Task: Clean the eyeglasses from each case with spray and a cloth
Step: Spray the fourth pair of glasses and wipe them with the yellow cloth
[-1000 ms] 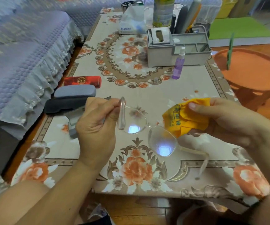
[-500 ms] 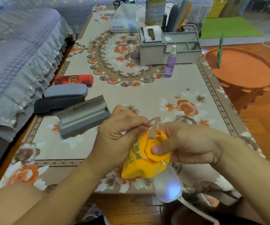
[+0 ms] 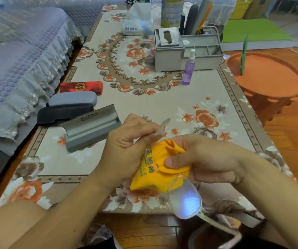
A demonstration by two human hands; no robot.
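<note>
My left hand [image 3: 126, 141] pinches one side of the clear-framed eyeglasses [image 3: 185, 200], whose folded arm sticks up past my fingers. My right hand [image 3: 207, 160] presses a yellow cloth [image 3: 155, 169] around one lens, which is hidden inside the cloth. The other lens hangs free below the cloth and shines blue. An open grey case [image 3: 90, 128] lies on the table to the left. Behind it are a closed dark case [image 3: 63, 112], a closed blue-grey case [image 3: 72, 99] and a red case [image 3: 81, 87]. A purple spray bottle [image 3: 188, 69] stands upright farther back.
The table [image 3: 144, 105] has a flowered cloth. A grey organiser [image 3: 185, 51] with pens, a can and a white bag stand at the back. A sofa with a purple cover [image 3: 19, 60] runs along the left. An orange stool [image 3: 266, 76] stands to the right.
My right hand brought the yellow cloth onto the lens nearer my left hand and wrapped it. Both hands and the glasses came lower and closer to me.
</note>
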